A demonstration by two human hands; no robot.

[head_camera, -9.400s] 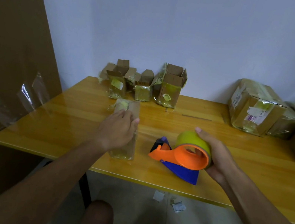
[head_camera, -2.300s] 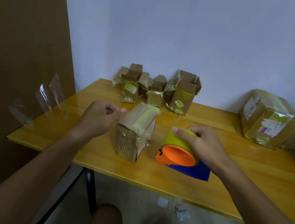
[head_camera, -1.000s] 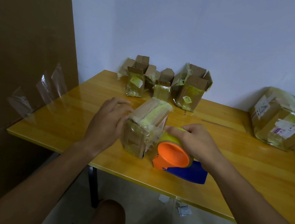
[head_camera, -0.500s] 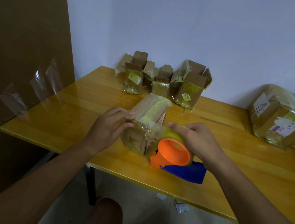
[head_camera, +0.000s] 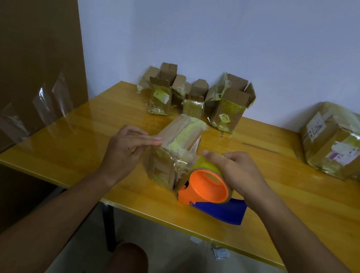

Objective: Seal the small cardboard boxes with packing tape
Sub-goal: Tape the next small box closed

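A small cardboard box (head_camera: 173, 146), wrapped in yellowish tape, lies on its side near the front of the wooden table (head_camera: 306, 200). My left hand (head_camera: 125, 151) presses straight fingers against the box's near left edge, where clear tape stretches over the end face. My right hand (head_camera: 238, 173) grips the yellow tape roll of the orange and blue tape dispenser (head_camera: 209, 192), which sits against the box's right side. Three small boxes with open flaps (head_camera: 194, 100) stand at the back by the wall.
Larger taped parcels (head_camera: 339, 144) sit at the table's right rear. A big cardboard sheet (head_camera: 20, 62) with clear tape strips leans at the left. Scraps of paper (head_camera: 219, 252) lie on the floor under the table.
The dispenser has been pushed up against the box and tape now spans its near end. My left hand shifted from beside the box to pressing its near edge.
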